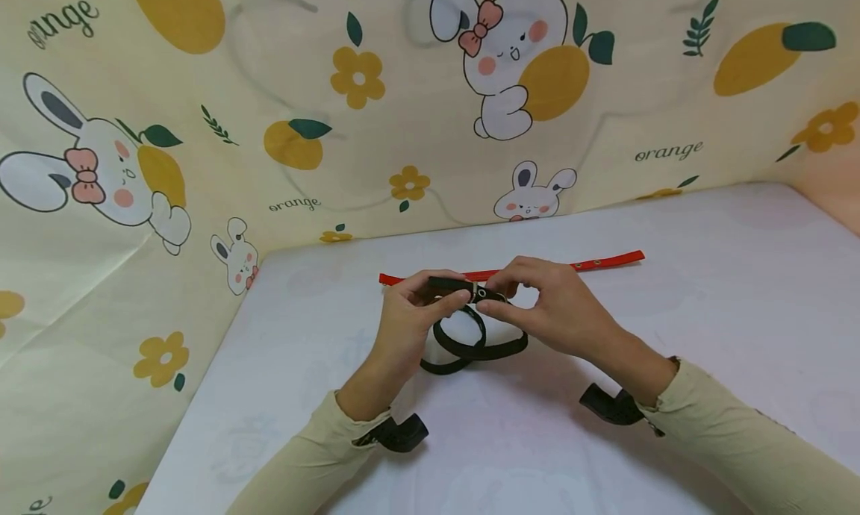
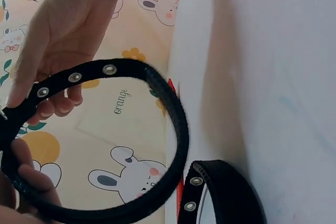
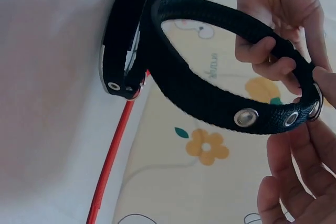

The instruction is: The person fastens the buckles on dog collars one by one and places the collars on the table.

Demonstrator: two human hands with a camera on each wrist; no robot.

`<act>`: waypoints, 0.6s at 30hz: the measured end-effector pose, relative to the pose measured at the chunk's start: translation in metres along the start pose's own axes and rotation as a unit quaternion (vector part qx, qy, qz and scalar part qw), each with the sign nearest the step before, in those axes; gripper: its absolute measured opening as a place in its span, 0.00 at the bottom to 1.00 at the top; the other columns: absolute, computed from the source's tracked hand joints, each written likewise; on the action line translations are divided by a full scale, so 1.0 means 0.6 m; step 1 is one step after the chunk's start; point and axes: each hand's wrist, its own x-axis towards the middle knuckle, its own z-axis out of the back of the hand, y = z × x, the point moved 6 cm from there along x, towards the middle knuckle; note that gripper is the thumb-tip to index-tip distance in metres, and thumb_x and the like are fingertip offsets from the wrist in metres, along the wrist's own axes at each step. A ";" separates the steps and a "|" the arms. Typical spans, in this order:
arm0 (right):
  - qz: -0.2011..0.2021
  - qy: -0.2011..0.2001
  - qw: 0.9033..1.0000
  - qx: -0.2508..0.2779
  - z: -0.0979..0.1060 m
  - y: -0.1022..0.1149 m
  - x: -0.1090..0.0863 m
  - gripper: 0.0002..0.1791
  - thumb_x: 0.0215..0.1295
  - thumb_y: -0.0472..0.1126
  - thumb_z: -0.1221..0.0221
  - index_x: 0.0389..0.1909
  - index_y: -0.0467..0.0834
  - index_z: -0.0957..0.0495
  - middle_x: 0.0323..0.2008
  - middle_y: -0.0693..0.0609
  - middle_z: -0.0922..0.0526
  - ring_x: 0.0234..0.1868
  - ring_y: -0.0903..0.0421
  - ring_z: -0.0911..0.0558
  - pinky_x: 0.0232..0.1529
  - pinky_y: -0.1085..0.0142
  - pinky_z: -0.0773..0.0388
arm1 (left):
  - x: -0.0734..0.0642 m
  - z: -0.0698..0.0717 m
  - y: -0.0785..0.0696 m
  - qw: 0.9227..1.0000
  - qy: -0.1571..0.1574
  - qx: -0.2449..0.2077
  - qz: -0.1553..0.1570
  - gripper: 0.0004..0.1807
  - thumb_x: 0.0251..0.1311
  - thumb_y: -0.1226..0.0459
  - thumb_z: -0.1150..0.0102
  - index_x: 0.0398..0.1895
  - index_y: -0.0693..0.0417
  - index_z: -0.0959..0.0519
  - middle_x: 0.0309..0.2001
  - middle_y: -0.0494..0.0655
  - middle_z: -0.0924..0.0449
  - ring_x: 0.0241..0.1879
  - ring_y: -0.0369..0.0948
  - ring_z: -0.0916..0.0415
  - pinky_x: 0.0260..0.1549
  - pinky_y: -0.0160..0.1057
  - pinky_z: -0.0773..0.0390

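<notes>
A black collar (image 2: 181, 129) with metal eyelets and a buckle is held up between both hands, closed into a loop. My left hand (image 1: 403, 325) pinches the band beside the buckle. From the other side, my right hand (image 1: 564, 310) pinches the eyelet end at the metal ring (image 3: 318, 102), thumb and fingers bent on it. The held loop hangs toward the table below the hands. Close under it, a second black collar (image 3: 128, 35) rests on the table, also looped, with eyelets. Fingers partly hide the buckle, so how the strap runs through it cannot be told.
Behind the hands a red strap (image 1: 610, 262) with eyelets lies stretched across the white table (image 1: 302, 395). A patterned cloth (image 1: 376, 142) with rabbits and oranges rises at the back and left. A black wrist camera (image 1: 403, 433) sits under the left sleeve, another (image 1: 608, 405) under the right.
</notes>
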 end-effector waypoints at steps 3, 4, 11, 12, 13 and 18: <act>0.003 -0.007 1.000 -0.006 0.003 0.001 0.002 0.08 0.58 0.51 0.29 0.37 0.56 0.15 0.31 0.62 0.21 0.38 0.64 0.25 0.38 0.65 0.27 | 0.001 0.003 -0.001 1.000 -0.013 -0.019 -0.002 0.09 0.59 0.70 0.34 0.43 0.61 0.17 0.31 0.38 0.16 0.35 0.38 0.23 0.40 0.36 0.25; 0.003 -0.009 1.000 -0.006 0.004 0.001 0.002 0.08 0.58 0.51 0.29 0.37 0.57 0.15 0.30 0.62 0.21 0.38 0.64 0.25 0.38 0.66 0.27 | 0.002 0.003 -0.001 1.000 -0.016 -0.026 -0.002 0.09 0.59 0.70 0.34 0.43 0.61 0.17 0.30 0.39 0.16 0.33 0.38 0.24 0.39 0.35 0.25; 0.005 -0.009 1.000 -0.012 0.006 0.001 0.003 0.08 0.58 0.51 0.29 0.37 0.55 0.15 0.31 0.61 0.20 0.37 0.62 0.24 0.39 0.64 0.26 | 0.003 0.006 0.002 0.996 -0.023 -0.081 0.005 0.10 0.58 0.69 0.32 0.43 0.59 0.17 0.31 0.42 0.15 0.31 0.38 0.23 0.37 0.33 0.22; 0.004 -0.010 1.000 -0.014 0.007 0.000 0.003 0.08 0.58 0.51 0.30 0.37 0.55 0.15 0.31 0.61 0.20 0.37 0.62 0.24 0.39 0.64 0.27 | 0.003 0.007 0.002 0.996 -0.026 -0.089 0.007 0.10 0.58 0.69 0.32 0.43 0.58 0.17 0.32 0.42 0.15 0.32 0.38 0.22 0.38 0.33 0.21; 0.004 -0.011 1.000 -0.014 0.007 -0.001 0.003 0.08 0.58 0.51 0.29 0.37 0.55 0.14 0.31 0.61 0.20 0.37 0.62 0.24 0.39 0.64 0.27 | 0.004 0.008 0.003 0.995 -0.028 -0.095 0.008 0.10 0.57 0.69 0.32 0.42 0.57 0.17 0.32 0.42 0.15 0.33 0.38 0.22 0.38 0.33 0.21; 0.010 -0.019 1.000 -0.019 0.011 -0.003 0.004 0.08 0.57 0.50 0.29 0.36 0.55 0.14 0.30 0.62 0.20 0.36 0.62 0.23 0.38 0.64 0.27 | 0.006 0.012 0.002 0.992 -0.038 -0.120 0.013 0.08 0.56 0.66 0.29 0.39 0.52 0.15 0.33 0.42 0.14 0.35 0.38 0.21 0.39 0.33 0.22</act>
